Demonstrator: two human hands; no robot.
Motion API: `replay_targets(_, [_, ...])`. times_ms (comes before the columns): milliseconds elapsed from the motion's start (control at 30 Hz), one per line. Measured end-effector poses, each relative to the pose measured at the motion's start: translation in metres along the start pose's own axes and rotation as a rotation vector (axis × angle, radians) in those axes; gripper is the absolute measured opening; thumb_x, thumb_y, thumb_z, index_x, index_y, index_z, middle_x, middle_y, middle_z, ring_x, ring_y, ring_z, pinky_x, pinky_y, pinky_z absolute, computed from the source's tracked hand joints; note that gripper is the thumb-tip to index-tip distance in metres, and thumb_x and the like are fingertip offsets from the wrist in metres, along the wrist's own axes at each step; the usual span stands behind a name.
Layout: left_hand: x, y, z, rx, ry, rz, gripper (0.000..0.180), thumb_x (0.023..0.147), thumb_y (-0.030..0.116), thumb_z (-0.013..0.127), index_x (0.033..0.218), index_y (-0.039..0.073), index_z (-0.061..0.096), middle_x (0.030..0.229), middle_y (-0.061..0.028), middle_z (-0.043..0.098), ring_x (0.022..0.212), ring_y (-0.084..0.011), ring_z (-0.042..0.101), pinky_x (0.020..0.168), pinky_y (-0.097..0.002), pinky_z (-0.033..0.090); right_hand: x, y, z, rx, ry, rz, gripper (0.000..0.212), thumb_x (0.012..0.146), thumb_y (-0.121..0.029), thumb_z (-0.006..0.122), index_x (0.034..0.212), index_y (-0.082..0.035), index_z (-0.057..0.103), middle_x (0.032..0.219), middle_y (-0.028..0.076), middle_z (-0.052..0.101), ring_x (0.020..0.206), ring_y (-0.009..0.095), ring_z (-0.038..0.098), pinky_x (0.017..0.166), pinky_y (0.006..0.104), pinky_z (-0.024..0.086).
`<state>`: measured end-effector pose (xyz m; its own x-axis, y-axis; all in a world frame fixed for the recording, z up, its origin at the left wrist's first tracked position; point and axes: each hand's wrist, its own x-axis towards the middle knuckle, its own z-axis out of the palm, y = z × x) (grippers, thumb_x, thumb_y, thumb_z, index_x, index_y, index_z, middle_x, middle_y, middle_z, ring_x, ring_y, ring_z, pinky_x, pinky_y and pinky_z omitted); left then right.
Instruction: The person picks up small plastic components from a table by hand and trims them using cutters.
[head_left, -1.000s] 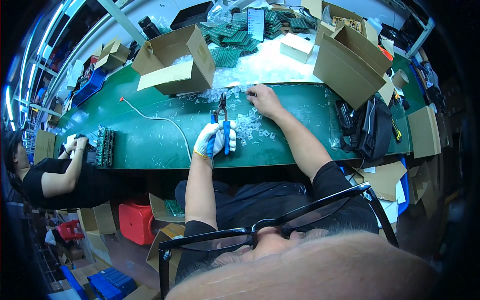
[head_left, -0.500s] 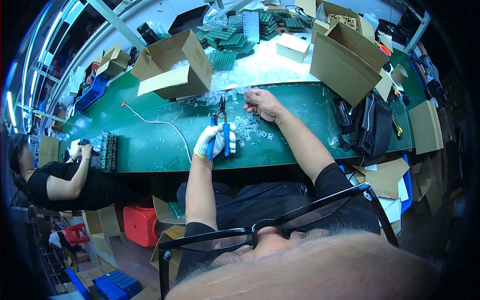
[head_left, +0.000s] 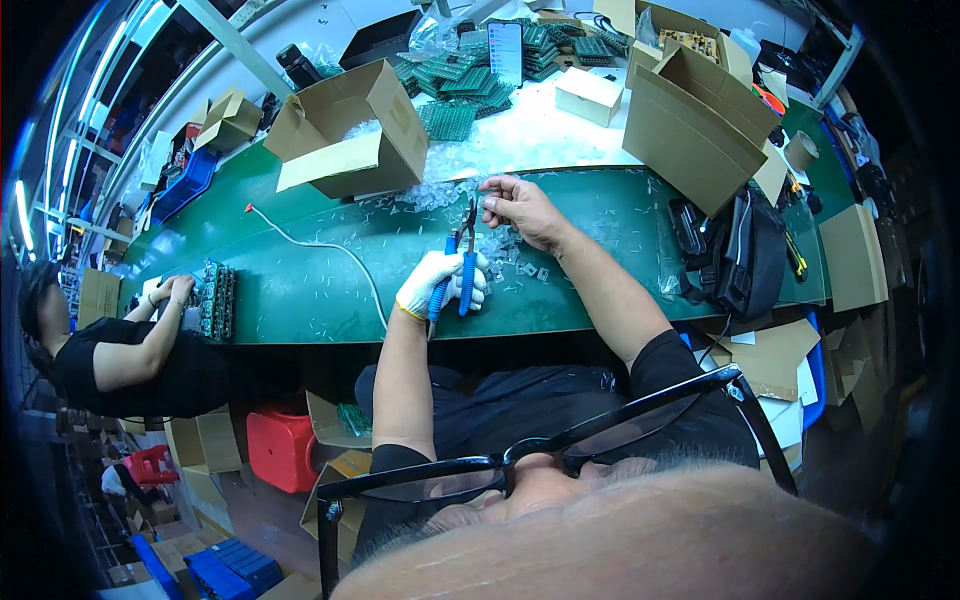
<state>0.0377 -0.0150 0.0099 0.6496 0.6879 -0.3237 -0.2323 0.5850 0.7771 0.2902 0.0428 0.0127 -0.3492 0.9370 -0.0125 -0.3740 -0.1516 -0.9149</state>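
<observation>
My left hand (head_left: 425,283), in a white glove, is closed around the blue handles of a pair of cutting pliers (head_left: 468,280). Its dark jaws point away from me and reach up beside the fingertips of my right hand (head_left: 527,214). That bare hand is pinched, thumb against fingers; whatever is between them is too small to make out. Below it lie small clear plastic pieces (head_left: 497,244), loose on the green tabletop (head_left: 310,285). More clear plastic bits (head_left: 435,194) are heaped just beyond the pliers, next to an open cardboard box (head_left: 345,160).
Green circuit boards (head_left: 465,85) are stacked at the back by a propped phone (head_left: 505,52). A tall carton (head_left: 690,135) and a black bag (head_left: 735,255) stand at right. A pale hose (head_left: 340,247) curves across the left. Another person (head_left: 130,350) sits at far left.
The pliers and my left hand have shifted right and tilted, bringing the jaws close to my right fingertips. My right hand has moved slightly left.
</observation>
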Motion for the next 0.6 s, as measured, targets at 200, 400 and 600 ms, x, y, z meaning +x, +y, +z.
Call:
replay_targets(200, [0.001, -0.003, -0.002, 0.029, 0.019, 0.002, 0.058, 0.095, 0.036, 0.074, 0.126, -0.012, 0.065, 0.096, -0.0226, 0.075, 0.077, -0.03, 0.076, 0.071, -0.0451, 0.065, 0.0, -0.002, -0.001, -0.044, 0.004, -0.02, 0.014, 0.101, -0.008, 0.071, 0.112, -0.001, 0.067, 0.097, 0.007, 0.07, 0.085, 0.015, 0.071, 0.074, 0.0302, 0.06])
replay_targets(400, [-0.002, 0.0, 0.006, 0.029, 0.013, -0.004, 0.055, 0.096, 0.035, 0.075, 0.125, -0.011, 0.065, 0.096, -0.0216, 0.075, 0.077, -0.0287, 0.075, 0.071, -0.0439, 0.065, 0.0, -0.003, -0.004, -0.067, -0.003, -0.022, 0.014, 0.1, -0.008, 0.073, 0.109, 0.001, 0.069, 0.095, 0.007, 0.071, 0.082, 0.015, 0.071, 0.073, 0.0301, 0.061])
replay_targets(600, [-0.007, 0.008, 0.018, 0.141, 0.105, -0.04, 0.043, 0.098, 0.028, 0.074, 0.121, -0.008, 0.068, 0.089, -0.016, 0.075, 0.07, -0.0241, 0.074, 0.063, -0.0381, 0.063, 0.001, -0.009, -0.011, -0.128, -0.017, 0.022, 0.014, 0.098, -0.009, 0.075, 0.108, 0.001, 0.07, 0.092, 0.006, 0.072, 0.08, 0.015, 0.071, 0.072, 0.0297, 0.06])
